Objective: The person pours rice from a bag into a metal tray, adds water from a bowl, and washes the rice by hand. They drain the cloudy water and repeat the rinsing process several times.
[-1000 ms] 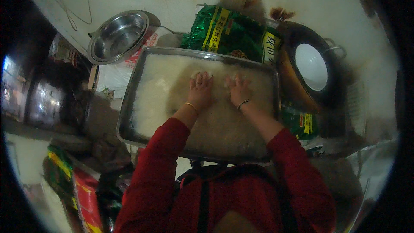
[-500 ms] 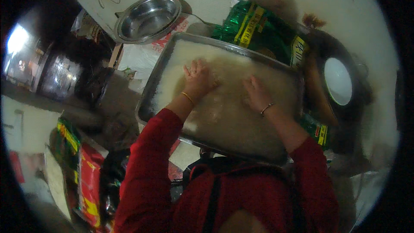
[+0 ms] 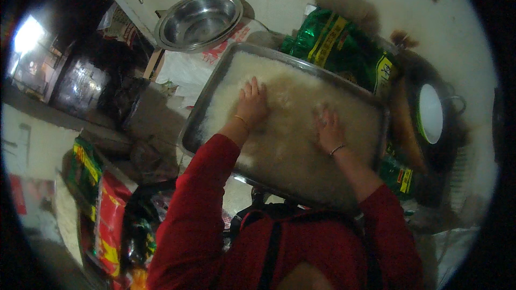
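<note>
A large rectangular metal tray (image 3: 198,116) lies in front of me, holding a spread layer of fine white grains (image 3: 269,67) that look like rice. My left hand (image 3: 252,103) rests on the grains in the left part of the tray, fingers stretched out. Farther right, my right hand (image 3: 328,129) also touches the grains with its fingers apart. The layer looks whiter along the far and left sides and greyer in the shade around my right hand. Neither hand is closed on anything that I can see.
Behind the tray stand a round steel basin (image 3: 201,21) at left and a green foil bag (image 3: 344,43) at right. A white bowl (image 3: 430,114) is on the right. Red packaging (image 3: 110,215) sits at lower left.
The whole view has shifted slightly. My left hand's fingers now point more straight away from me, and the right hand's fingers have spread a little on the grains.
</note>
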